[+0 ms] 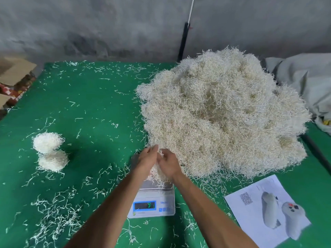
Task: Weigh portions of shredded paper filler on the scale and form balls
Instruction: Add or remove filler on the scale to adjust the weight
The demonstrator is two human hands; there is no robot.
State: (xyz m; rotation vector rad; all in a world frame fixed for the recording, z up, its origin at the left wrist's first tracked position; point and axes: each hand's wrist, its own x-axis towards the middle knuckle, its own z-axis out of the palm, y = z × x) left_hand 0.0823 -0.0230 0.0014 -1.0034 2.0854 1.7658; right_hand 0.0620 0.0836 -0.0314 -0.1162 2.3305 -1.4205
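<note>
A large heap of cream shredded paper filler (222, 113) covers the right half of the green table. A white digital scale (152, 203) stands in front of me with green digits lit on its display. On its pan lies a small portion of filler (158, 176). My left hand (146, 161) and my right hand (169, 162) both hold this portion from either side, fingers curled into the strands just above the pan. Two formed filler balls (50, 151) sit side by side at the left of the table.
Loose strands litter the green table (89, 104). A printed sheet with a QR code (268, 210) lies at the front right. A cardboard box (14, 76) stands off the far left edge, a grey cloth (304, 77) at the far right, a black pole (183, 42) behind.
</note>
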